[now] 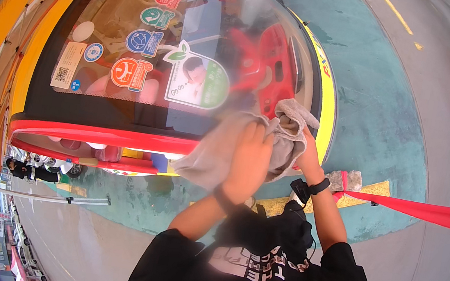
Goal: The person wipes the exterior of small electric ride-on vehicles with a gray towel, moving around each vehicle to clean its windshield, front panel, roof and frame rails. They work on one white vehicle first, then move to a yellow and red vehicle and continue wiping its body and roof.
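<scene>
A crumpled grey-beige cloth [214, 152] lies against the lower right part of a small vehicle's windscreen [192, 124]. My left hand [251, 155] is on top of this cloth, its fingers bent into the folds and slightly blurred. To its right, my right hand [309, 154] grips the bunched end, with most of its fingers hidden behind the fabric. Several stickers, among them a large green and white one [211, 85], are on the glass left of the cloth. Through the glass a red interior part [278, 69] shows.
A red strip [417, 208] runs right from a stone block [353, 181] beside the vehicle. Yellow body trim [331, 95] borders the windscreen. Canopy poles [87, 201] stand at the left, with a person in dark clothes [34, 172] farther off. The ground is green and grey.
</scene>
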Available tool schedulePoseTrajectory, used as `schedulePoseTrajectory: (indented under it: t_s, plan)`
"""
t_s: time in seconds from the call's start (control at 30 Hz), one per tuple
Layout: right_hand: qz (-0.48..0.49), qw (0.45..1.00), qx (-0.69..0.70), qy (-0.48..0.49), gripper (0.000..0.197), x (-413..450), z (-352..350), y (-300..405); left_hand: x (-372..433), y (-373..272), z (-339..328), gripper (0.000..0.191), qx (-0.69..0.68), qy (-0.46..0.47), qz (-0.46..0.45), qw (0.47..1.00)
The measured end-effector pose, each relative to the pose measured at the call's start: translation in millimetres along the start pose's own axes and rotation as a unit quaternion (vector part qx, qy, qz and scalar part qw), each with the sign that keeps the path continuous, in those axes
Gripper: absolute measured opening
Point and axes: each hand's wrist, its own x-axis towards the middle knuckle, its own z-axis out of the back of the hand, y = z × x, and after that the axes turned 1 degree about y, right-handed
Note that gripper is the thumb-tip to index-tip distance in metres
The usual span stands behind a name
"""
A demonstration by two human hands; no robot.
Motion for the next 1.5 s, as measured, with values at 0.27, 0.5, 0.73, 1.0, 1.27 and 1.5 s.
schedulePoseTrajectory:
  t_s: [0.27,0.5,0.73,1.0,1.27,1.5]
  plan:
    - [-0.188,0.954,0.23,0.039,0.042,-56.1,32.8,-164.2,37.5,-68.3,-146.2,0.014,0.023,0.133,-0.038,0.99]
    - [0.02,0.992,0.095,0.075,0.044,33.3,4.0,-109.7,70.5,0.6,-58.7,0.022,0.039,0.075,-0.004,0.996]
    - [0.124,0.986,0.021,0.106,0.06,152.7,-9.4,90.7,97.3,103.2,118.3,0.029,0.142,-0.099,0.077,0.982]
    - [0.125,0.986,-0.058,0.099,0.064,107.8,3.8,42.7,49.8,25.8,61.9,0.033,0.227,-0.112,0.204,0.946]
    - [-0.055,0.982,-0.063,0.17,0.045,4.3,68.3,-100.3,33.4,-77.9,-108.2,0.037,0.1,0.078,0.148,0.981]
    - [-0.071,0.985,-0.019,0.154,0.04,-1.0,58.4,-78.1,36.5,-58.5,-82.6,0.025,-0.062,0.087,0.122,0.987]
